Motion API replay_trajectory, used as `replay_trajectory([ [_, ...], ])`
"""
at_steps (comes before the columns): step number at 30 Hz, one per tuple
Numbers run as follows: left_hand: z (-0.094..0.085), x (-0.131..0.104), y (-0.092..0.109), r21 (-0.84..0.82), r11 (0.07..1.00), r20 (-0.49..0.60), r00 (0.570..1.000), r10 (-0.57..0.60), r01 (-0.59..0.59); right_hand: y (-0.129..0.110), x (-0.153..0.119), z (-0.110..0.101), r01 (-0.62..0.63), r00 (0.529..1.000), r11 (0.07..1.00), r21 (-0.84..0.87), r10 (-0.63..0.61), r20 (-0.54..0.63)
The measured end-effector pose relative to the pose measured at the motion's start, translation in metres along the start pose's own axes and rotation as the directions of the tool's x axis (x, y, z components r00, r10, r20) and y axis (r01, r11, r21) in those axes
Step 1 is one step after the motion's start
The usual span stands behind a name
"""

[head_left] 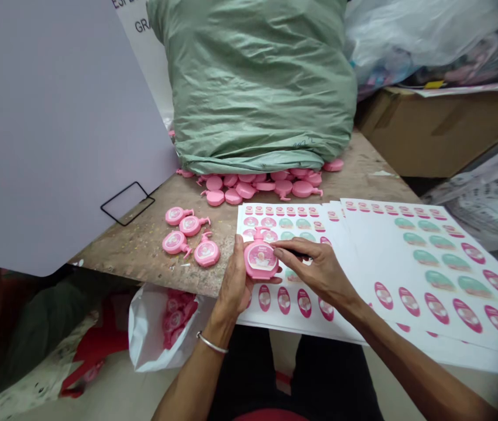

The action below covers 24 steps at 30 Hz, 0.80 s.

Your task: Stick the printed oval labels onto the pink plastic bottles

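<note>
Slipping could make the black tool (298, 254) the right hand (324, 270) pinches scuff the labelled pump bottle (260, 261) the left hand (234, 283) grips.

Room above sheets (374, 248), sack (261, 88) behind, panel (55, 128) left

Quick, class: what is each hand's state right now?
Left hand: closed, holding a bottle.
Right hand: closed at the bottle's edge; whether it holds anything cannot be told.
</note>
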<state>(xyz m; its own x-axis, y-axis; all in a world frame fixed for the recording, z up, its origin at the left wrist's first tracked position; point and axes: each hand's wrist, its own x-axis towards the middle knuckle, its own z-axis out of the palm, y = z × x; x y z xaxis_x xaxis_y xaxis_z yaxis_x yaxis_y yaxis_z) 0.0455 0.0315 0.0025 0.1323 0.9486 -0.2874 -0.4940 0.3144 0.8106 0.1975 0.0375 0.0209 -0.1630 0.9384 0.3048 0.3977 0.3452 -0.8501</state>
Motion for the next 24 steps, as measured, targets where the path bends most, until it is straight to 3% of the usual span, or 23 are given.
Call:
replay_trajectory([
  [24, 0.0027, -0.0045, 0.0065, -0.052, 0.997, -0.023, 0.998, -0.052, 0.051, -0.0041, -0.0025, -0.0008, 0.048, 0.999, 0.996, -0.069, -0.048, -0.009],
])
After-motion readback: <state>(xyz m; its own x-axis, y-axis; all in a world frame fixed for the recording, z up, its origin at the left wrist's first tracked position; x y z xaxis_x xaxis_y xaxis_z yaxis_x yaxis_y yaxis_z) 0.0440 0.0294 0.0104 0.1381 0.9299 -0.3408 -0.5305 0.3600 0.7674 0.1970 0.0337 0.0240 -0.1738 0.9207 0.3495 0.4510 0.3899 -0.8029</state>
